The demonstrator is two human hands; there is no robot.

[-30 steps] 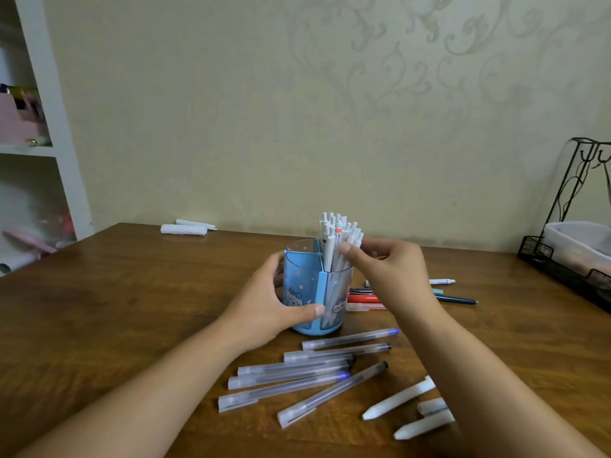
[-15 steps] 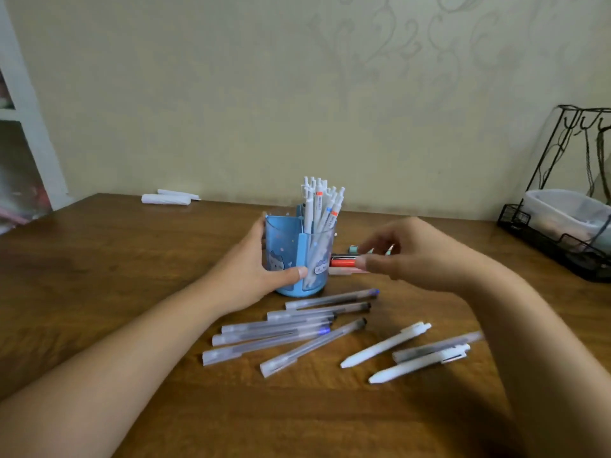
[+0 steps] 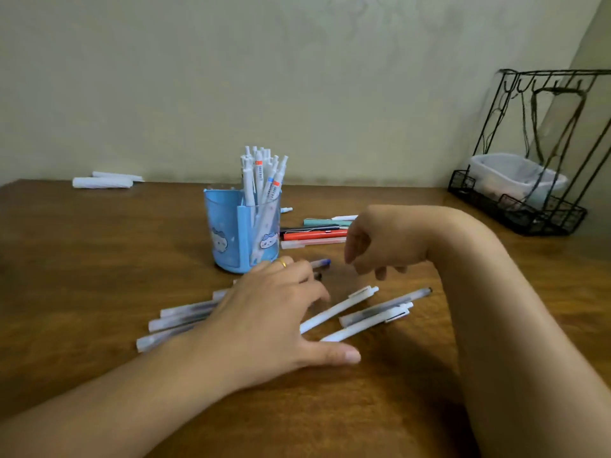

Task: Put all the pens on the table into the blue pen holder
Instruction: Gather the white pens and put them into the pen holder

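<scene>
The blue pen holder (image 3: 243, 229) stands upright mid-table with several white pens (image 3: 261, 175) sticking out of it. My left hand (image 3: 274, 312) lies flat and spread over a row of frosted clear pens (image 3: 178, 320) in front of the holder, holding none. Two white click pens (image 3: 334, 312) and one more frosted pen (image 3: 386, 307) lie just right of it. My right hand (image 3: 383, 242) hovers above the table with fingers curled down and empty. Behind it lie a red pen (image 3: 314, 235), a black one, a teal one (image 3: 319, 222) and a pale one.
A black wire rack (image 3: 529, 206) holding a white plastic tub stands at the right back corner. Two white rolled items (image 3: 101, 181) lie at the back left by the wall. The brown wooden table (image 3: 82, 276) reaches the wall.
My left hand let go of the holder and came down over the frosted pens. My right hand moved away from the red pens with nothing in it. The camera shifted.
</scene>
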